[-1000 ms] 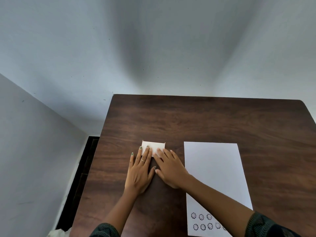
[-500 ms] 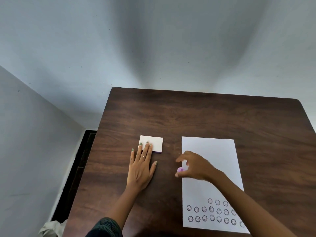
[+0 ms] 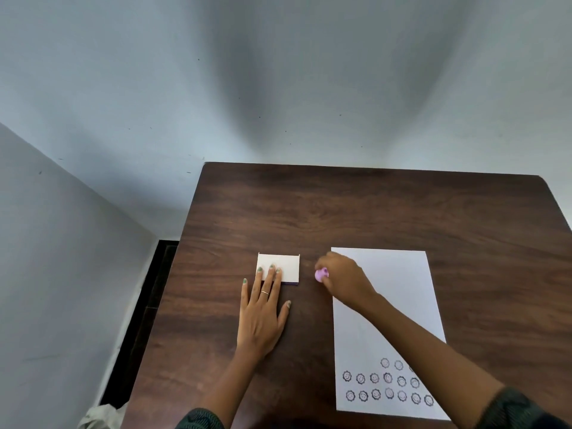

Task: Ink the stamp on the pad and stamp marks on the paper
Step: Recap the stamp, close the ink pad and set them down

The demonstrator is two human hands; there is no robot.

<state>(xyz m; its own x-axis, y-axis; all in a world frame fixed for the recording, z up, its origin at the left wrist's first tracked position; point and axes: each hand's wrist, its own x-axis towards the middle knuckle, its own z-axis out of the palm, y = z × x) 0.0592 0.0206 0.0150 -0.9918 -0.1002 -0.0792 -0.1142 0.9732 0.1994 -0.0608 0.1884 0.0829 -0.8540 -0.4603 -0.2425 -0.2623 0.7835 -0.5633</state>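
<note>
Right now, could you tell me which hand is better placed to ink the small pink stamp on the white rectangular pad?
The right hand: it already grips the small pink stamp just right of the white rectangular pad. The left hand lies flat, fingertips on the pad, seemingly steadying it.

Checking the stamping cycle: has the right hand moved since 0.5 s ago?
Yes. The right hand, gripping the pink stamp, went from over the paper leftward past its left edge, toward the ink pad.
</note>
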